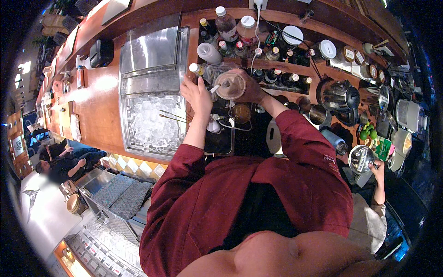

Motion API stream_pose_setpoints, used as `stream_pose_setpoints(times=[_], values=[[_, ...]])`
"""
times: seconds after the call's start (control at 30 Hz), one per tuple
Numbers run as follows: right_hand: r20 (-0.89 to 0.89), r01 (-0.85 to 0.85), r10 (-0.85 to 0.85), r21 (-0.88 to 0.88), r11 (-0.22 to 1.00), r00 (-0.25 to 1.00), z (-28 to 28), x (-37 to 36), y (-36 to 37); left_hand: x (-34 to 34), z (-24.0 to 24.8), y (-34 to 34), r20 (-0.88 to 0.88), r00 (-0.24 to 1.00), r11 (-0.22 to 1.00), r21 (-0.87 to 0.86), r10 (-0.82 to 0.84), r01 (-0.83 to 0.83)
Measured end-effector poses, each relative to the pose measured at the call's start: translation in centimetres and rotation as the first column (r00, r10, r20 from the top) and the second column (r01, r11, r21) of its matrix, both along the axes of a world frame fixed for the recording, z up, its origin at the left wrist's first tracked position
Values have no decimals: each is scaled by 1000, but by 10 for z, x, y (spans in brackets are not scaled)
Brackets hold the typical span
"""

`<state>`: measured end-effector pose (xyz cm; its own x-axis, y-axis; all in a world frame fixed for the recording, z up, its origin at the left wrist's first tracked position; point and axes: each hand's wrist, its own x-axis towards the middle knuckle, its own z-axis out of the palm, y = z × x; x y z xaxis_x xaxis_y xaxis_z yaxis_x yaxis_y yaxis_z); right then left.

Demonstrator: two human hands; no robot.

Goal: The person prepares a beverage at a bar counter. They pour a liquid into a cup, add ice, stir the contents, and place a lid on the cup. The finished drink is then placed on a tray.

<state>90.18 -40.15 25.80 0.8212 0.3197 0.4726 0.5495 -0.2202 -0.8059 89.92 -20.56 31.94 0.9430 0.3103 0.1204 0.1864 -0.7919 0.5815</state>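
My right hand (253,89) is wrapped around a round container (230,92) with a pale, beige-brown filling. A white stick or handle (216,88) sticks out of it, leaning toward my left hand (197,98). The left fingers are raised and apart, and whether they touch the stick is unclear. Just beyond them stands a white-capped bottle (196,69) with a yellow band. A clear plastic container (217,72) is partly hidden behind the round one.
On my left is an ice bin (154,122) with metal rods at its edge. Several bottles (226,25) fill the rack beyond my hands. At right are a dark kettle (339,98) and limes (368,132). Another person's hand (378,169) holds a metal pan (361,159).
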Motion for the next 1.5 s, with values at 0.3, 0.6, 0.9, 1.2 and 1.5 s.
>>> stream_pose_setpoints(times=[0.3,0.6,0.9,1.2,1.5], values=[[-34,-28,28,4,1000,999,-2,5,1,3,-15,5,-54,996,994,86,-68,72],[-43,-8,8,-1,1000,999,-18,4,1,2,-32,2,-72,995,996,63,-65,69],[-98,-12,14,26,1000,995,-29,1,-1,5,-49,4,-99,990,991,77,-97,105],[-103,-23,19,-37,999,994,-10,1,0,8,-34,8,-96,989,993,16,-112,114],[-54,178,-175,57,982,983,-49,-10,-13,-17,25,18,116,985,979,-145,-127,143]])
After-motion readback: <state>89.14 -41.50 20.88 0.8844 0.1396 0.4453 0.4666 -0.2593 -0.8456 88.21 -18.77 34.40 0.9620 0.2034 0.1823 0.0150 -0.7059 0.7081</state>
